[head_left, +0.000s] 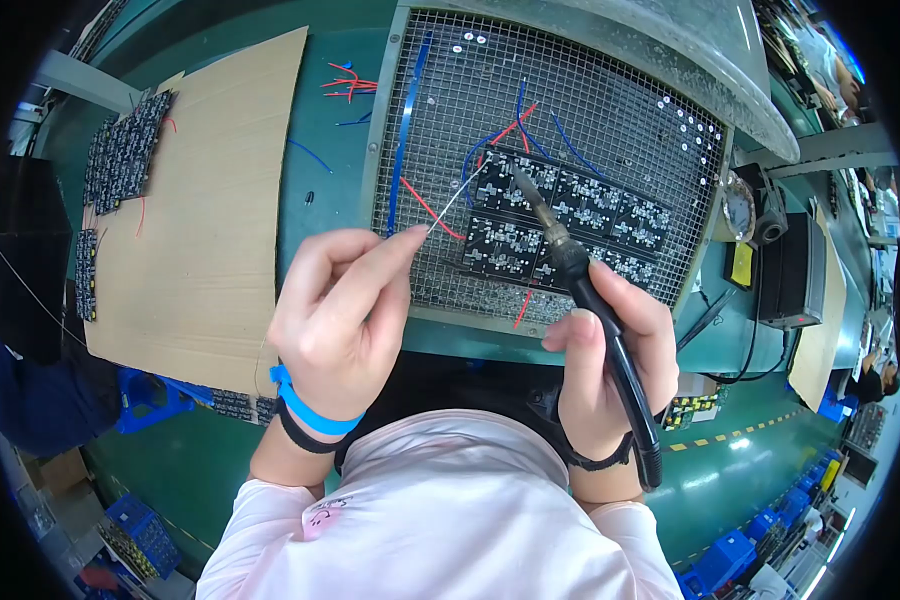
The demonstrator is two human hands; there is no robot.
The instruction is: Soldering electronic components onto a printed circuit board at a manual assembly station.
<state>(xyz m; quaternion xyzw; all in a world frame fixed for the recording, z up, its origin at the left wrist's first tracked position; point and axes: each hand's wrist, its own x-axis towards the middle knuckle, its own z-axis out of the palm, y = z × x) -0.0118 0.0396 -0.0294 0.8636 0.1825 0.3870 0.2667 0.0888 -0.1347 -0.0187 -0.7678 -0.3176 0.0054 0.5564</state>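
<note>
My right hand point(610, 345) grips a black soldering iron point(570, 265) like a pen, its tip resting at the upper left of a black circuit board panel point(570, 220). My left hand point(345, 310) pinches a thin silver solder wire point(458, 198) between thumb and forefinger, its end reaching the same spot on the panel. The panel lies on a wire mesh grid point(610, 110). Red and blue wires point(515, 130) run from the panel's upper left across the mesh. A blue band and a black band circle my left wrist.
A cardboard sheet point(210, 200) lies left on the green bench, with more black circuit panels point(125, 150) at its far left edge. Loose red and blue wire pieces point(348, 85) lie behind. A black box unit point(795, 270) stands right. Blue crates point(140, 530) sit on the floor.
</note>
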